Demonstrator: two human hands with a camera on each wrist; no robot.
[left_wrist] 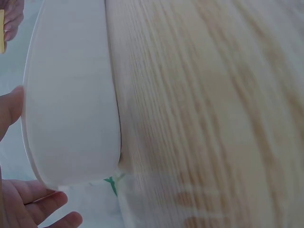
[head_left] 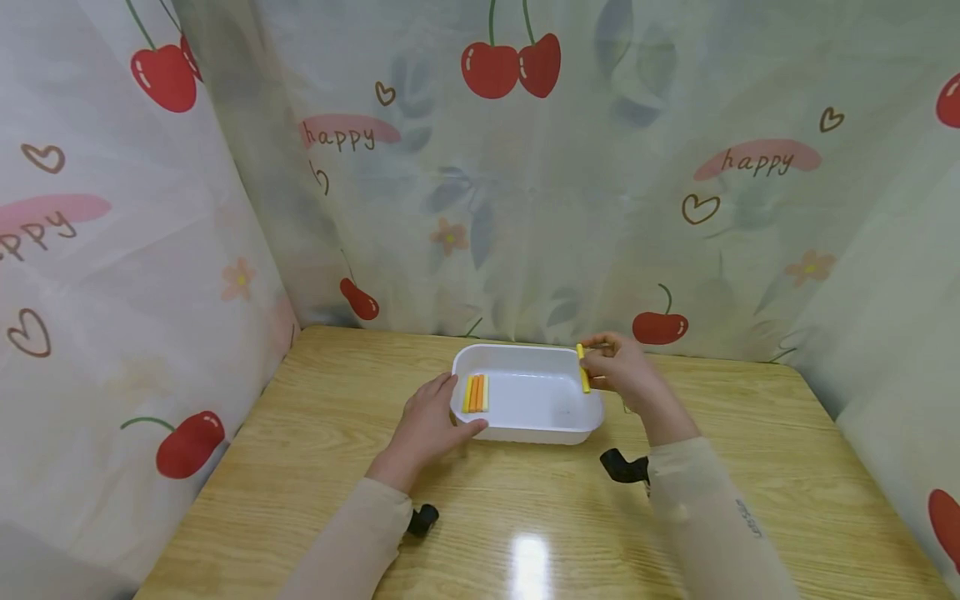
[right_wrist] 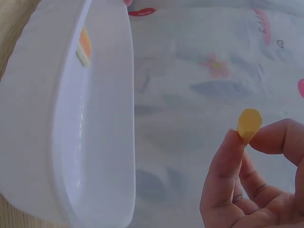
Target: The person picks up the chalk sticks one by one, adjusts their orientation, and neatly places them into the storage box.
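A white rectangular tray point(head_left: 525, 435) sits on the table. My left hand point(head_left: 427, 425) holds its left end, thumb at the front rim and fingers by the end wall; the left wrist view shows these on the tray's outer wall point(left_wrist: 71, 99). Over the tray's right end, my right hand point(head_left: 622, 371) pinches a yellow stick point(head_left: 583, 371) between thumb and fingertips. In the right wrist view, the yellow stick point(right_wrist: 249, 123) points its flat, many-sided end at the camera. Several yellow, orange and pale sticks point(head_left: 476, 393) lie side by side inside the tray at its left.
The wood-grain table point(head_left: 525, 500) backs onto a hanging cloth point(head_left: 525, 208) printed with cherries, close behind the tray. Black camera mounts point(head_left: 624, 467) stick out near both wrists.
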